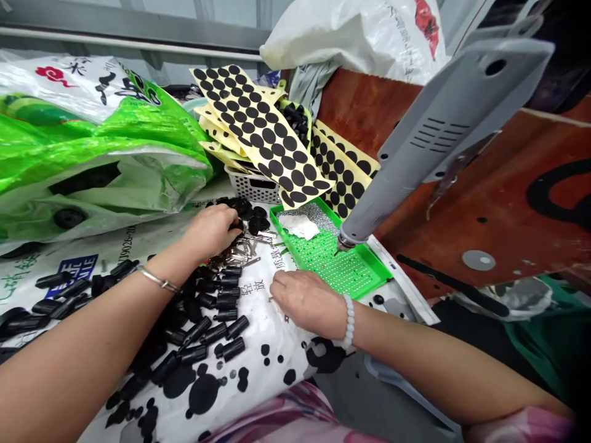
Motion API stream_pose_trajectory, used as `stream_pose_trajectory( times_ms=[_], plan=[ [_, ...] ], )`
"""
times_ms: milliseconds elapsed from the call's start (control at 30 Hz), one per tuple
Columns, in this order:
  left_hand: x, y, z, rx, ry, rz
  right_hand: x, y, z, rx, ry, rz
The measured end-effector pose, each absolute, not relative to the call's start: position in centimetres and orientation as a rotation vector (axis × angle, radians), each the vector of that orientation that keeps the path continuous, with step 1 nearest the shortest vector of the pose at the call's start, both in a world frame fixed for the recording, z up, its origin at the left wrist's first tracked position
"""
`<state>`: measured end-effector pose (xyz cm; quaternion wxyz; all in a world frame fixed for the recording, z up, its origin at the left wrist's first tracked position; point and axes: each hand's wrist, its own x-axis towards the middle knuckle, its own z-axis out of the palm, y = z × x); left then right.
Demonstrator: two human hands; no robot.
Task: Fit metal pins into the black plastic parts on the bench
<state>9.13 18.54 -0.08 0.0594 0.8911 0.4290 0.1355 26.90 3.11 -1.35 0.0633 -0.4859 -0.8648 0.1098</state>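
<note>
My left hand reaches into a pile of round black plastic parts, its fingers bent down and their tips partly hidden. Thin silvery metal pieces lie loose just below those fingers. Over the white sack, my right hand is closed, fingers curled in a pinch. A bit of small metal pokes out by its fingertips; most of it is covered. Many black plastic cylinders are spread between and below my hands, several lined up in a column.
A grey electric screwdriver hangs with its tip above a green tray holding small screws and a white scrap. Behind stand a basket, sheets of black round stickers and a green-white bag. A reddish-brown board is at right.
</note>
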Motion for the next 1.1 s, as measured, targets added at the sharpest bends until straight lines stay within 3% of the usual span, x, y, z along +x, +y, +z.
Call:
stream_pose_trajectory(
  times_ms=[67,233,300,467,667,900,1100],
  plan=[
    [7.9,17.7,0.3,2.615,1.351,0.491,27.1,3.3,-1.1,-1.473,-2.524,0.425],
    [5.2,13.1,0.9,1.809,1.283,0.784,27.0,3.6,-0.4,-1.204,-1.639,1.264],
    [4.4,10.8,1.0,1.56,1.223,0.81,26.5,3.6,-0.3,-1.052,-1.407,1.41],
    [3.1,5.5,0.2,1.424,1.19,0.891,24.9,3.1,0.1,-1.033,-1.399,1.389],
    [2.5,1.8,-0.7,1.923,1.231,0.956,23.9,2.6,0.7,-1.074,-1.516,1.08],
    [2.6,0.9,-1.4,2.184,1.209,0.926,22.9,1.4,2.1,-1.006,-1.379,1.374],
    [2.3,0.6,-1.9,2.282,1.258,0.975,22.3,0.5,1.8,-1.058,-1.684,1.095]
  ],
)
